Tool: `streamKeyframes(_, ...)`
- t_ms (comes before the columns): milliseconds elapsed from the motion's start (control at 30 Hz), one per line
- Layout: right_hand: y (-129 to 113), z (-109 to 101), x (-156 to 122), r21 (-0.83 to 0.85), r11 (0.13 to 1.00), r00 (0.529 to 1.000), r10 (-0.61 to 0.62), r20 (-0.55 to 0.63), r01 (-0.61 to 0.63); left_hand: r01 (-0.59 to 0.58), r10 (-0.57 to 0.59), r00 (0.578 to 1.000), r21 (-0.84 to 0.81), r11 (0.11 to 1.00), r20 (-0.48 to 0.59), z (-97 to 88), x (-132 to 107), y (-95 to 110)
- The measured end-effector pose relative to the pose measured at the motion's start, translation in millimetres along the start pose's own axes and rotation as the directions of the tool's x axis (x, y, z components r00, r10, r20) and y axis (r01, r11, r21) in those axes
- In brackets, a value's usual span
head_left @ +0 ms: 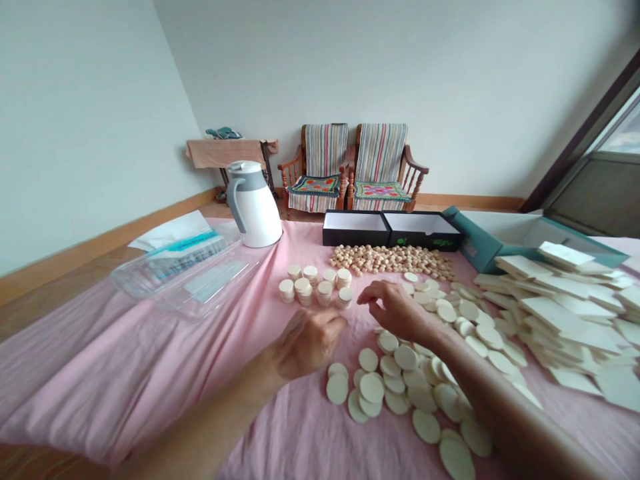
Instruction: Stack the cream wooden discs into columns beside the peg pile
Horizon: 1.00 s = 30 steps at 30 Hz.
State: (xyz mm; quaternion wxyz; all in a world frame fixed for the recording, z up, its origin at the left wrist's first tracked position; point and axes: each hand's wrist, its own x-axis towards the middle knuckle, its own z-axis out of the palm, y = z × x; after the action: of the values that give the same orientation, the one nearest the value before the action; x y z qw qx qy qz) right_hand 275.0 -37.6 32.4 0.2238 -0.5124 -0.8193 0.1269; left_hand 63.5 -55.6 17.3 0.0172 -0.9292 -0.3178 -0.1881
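Note:
My left hand (pixel 311 339) is closed just in front of the small stacks, its fingers curled; what lies inside them, if anything, is hidden. My right hand (pixel 389 305) hovers right of the nearest right stack (pixel 345 299), fingers loosely bent and apart, with nothing visible between them. Several short stacks of pale round wooden discs (pixel 303 287) stand in two rows beyond my left hand. Loose discs (pixel 406 358) lie scattered and overlapping under and around my right forearm. All of this sits on a pink cloth (pixel 280 427).
Small wooden beads or knobs (pixel 393 259) are heaped before a black two-part box (pixel 356 230). Square pale tiles (pixel 565 307) pile up at right, by a teal box (pixel 480 243). At left are a white-grey jug (pixel 257 210) and clear plastic packaging (pixel 200 277). Two chairs (pixel 326 153) stand behind.

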Motion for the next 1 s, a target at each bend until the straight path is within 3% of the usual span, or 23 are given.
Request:
streamKeyframes(100,-1,7,-1,-0.018,1.0,0.998,0.004,0.068,-0.003,0.139,-0.141,0.989,0.046,0.989,0.041,3.2,0,5)
streamKeyframes(200,-2,12,0,-0.066,0.998,0.995,0.025,0.093,-0.019,0.202,-0.203,0.978,0.034,0.979,0.052,6.8,1,4)
streamKeyframes(433,-9,16,2,-0.239,0.968,0.99,0.098,0.099,-0.072,0.236,-0.234,0.972,-0.099,0.967,0.031,16.0,2,2)
streamKeyframes(1000,-14,18,6,-0.245,0.967,0.988,0.098,0.116,-0.067,0.256,-0.255,0.967,-0.153,0.954,0.027,17.2,9,1)
